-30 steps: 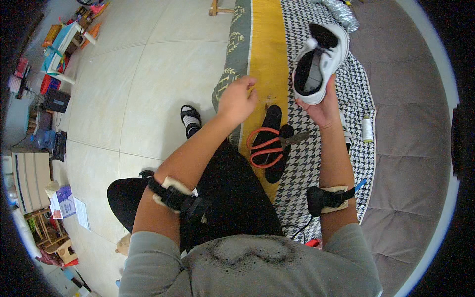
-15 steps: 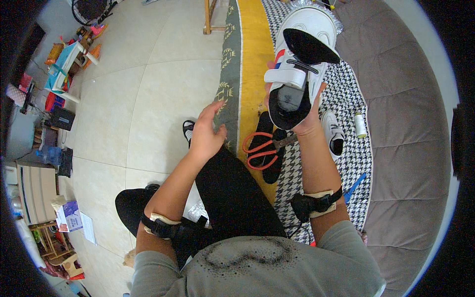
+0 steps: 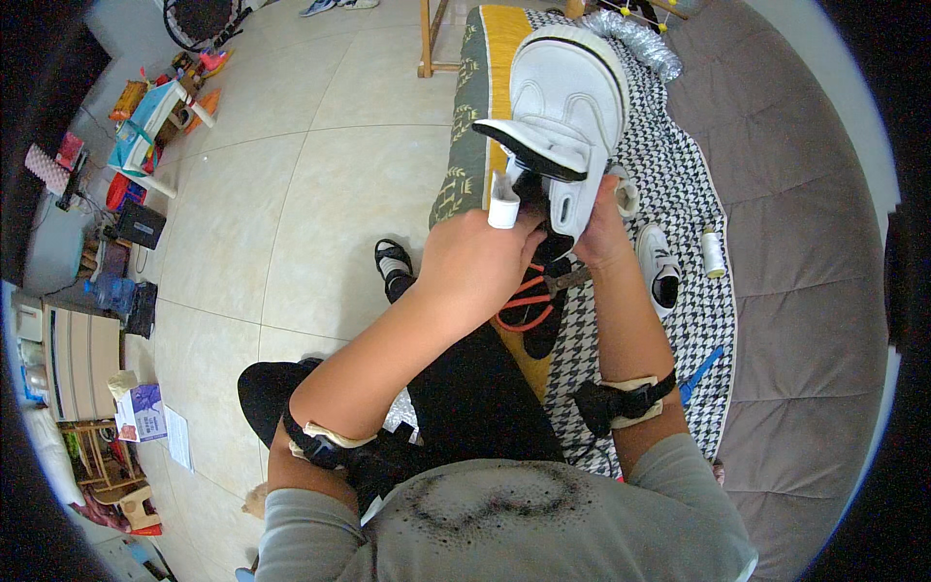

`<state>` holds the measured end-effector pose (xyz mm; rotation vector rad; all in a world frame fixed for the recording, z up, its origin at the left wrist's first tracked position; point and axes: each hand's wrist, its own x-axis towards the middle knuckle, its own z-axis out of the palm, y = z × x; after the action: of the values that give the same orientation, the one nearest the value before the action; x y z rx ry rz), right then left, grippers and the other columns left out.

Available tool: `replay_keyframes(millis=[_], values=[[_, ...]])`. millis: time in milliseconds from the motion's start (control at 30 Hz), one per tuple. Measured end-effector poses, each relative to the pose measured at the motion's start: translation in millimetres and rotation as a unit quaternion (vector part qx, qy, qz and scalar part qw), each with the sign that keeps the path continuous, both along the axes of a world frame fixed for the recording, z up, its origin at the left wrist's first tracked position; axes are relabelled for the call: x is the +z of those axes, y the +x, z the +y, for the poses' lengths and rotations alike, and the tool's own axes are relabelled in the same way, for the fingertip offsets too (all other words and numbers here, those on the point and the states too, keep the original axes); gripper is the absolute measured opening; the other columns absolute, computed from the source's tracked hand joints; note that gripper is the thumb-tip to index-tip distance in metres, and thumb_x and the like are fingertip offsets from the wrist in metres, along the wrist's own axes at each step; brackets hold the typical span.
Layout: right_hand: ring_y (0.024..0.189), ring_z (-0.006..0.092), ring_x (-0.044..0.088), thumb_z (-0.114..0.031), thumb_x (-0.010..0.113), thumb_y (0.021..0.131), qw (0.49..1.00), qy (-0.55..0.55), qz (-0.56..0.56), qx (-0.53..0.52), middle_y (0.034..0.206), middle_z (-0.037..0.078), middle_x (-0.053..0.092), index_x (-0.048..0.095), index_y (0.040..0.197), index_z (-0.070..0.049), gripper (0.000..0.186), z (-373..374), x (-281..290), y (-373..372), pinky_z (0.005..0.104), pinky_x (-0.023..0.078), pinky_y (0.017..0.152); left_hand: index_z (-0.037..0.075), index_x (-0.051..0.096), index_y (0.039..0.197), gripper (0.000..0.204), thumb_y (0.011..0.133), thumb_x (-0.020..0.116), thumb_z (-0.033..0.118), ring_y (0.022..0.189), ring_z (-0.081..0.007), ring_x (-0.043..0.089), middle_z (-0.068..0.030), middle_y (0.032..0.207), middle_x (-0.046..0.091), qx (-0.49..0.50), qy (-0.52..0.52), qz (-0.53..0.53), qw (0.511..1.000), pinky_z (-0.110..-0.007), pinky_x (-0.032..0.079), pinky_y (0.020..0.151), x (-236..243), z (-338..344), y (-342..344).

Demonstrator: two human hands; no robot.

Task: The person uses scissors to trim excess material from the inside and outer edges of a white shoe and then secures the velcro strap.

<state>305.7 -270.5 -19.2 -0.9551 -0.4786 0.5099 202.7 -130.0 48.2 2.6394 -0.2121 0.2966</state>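
Note:
A white sneaker point(image 3: 572, 107) is held up in front of me, toe pointing away, its tongue flipped open and a white strap point(image 3: 502, 204) standing loose. Around the heel end, my right hand point(image 3: 601, 233) grips it from the right. My left hand point(image 3: 475, 257) is closed on the near left side by the shoe opening, its fingertips partly hidden. Below the shoe, orange-handled scissors point(image 3: 506, 320) lie over black insole-shaped pieces point(image 3: 545, 339). To the right rest another white shoe point(image 3: 656, 254) and a spool of white thread point(image 3: 713, 254).
A houndstooth cloth point(image 3: 698, 310) covers part of the grey quilted seat point(image 3: 795, 291). On it lies a blue tool point(image 3: 700, 373); crumpled silver foil point(image 3: 645, 48) sits at the far end. At left, a small white table point(image 3: 160, 116) stands on the tiled floor point(image 3: 339, 175).
My left hand has come from the left, apart from the sneaker, to close on its opening. The sneaker has turned and tilted, and its tongue now sticks out to the left.

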Motion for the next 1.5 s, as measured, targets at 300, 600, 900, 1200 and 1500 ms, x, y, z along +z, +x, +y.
replay_keyframes(millis=[300, 600, 900, 1200, 1500], values=[[0.110, 0.0226, 0.049, -0.058, 0.045, 0.082, 0.998, -0.032, 0.032, -0.042, 0.122, 0.010, 0.050, 0.040, 0.127, -0.005, 0.070, -8, -14, 6, 0.0370, 0.039, 0.093, 0.005, 0.060, 0.084, 0.017, 0.077, 0.047, 0.012, 0.067, -0.0308, 0.062, -0.0140, 0.074, 0.062, 0.000, 0.044, 0.004, 0.999, -0.042, 0.049, 0.057, -16, -19, 26], [0.110, 0.0228, 0.049, -0.054, 0.040, 0.086, 0.988, -0.038, 0.090, -0.117, 0.122, 0.008, 0.051, 0.041, 0.127, -0.007, 0.062, -26, -36, 16, 0.0383, 0.038, 0.094, 0.005, 0.062, 0.080, 0.015, 0.075, 0.050, 0.013, 0.064, -0.0292, 0.063, -0.0132, 0.071, 0.062, -0.055, 0.101, -0.011, 0.993, -0.042, 0.049, 0.052, -44, -34, 58], [0.108, 0.0222, 0.051, -0.046, 0.046, 0.087, 0.979, -0.023, 0.131, -0.151, 0.120, 0.010, 0.051, 0.041, 0.125, -0.003, 0.058, -55, -69, 28, 0.0360, 0.039, 0.093, 0.005, 0.063, 0.081, 0.016, 0.073, 0.051, 0.011, 0.068, -0.0308, 0.063, -0.0156, 0.074, 0.063, -0.153, 0.132, 0.096, 0.975, -0.042, 0.051, 0.056, -68, -51, 85], [0.106, 0.0194, 0.052, -0.048, 0.047, 0.086, 0.972, -0.112, 0.128, -0.161, 0.117, 0.008, 0.053, 0.042, 0.124, -0.003, 0.059, -63, -71, 35, 0.0331, 0.040, 0.091, 0.005, 0.056, 0.098, 0.024, 0.081, 0.044, 0.017, 0.088, -0.0323, 0.059, -0.0162, 0.093, 0.062, -0.142, -0.012, 0.115, 0.983, -0.042, 0.049, 0.072, -90, -61, 110], [0.095, 0.0188, 0.057, -0.042, 0.050, 0.087, 0.967, -0.110, 0.161, -0.163, 0.110, 0.010, 0.057, 0.047, 0.120, 0.001, 0.054, -72, -73, 34, 0.0302, 0.044, 0.083, 0.007, 0.051, 0.109, 0.032, 0.087, 0.041, 0.028, 0.094, -0.0311, 0.059, -0.0157, 0.094, 0.062, -0.153, -0.262, 0.165, 0.938, -0.039, 0.046, 0.081, -125, -70, 119]])
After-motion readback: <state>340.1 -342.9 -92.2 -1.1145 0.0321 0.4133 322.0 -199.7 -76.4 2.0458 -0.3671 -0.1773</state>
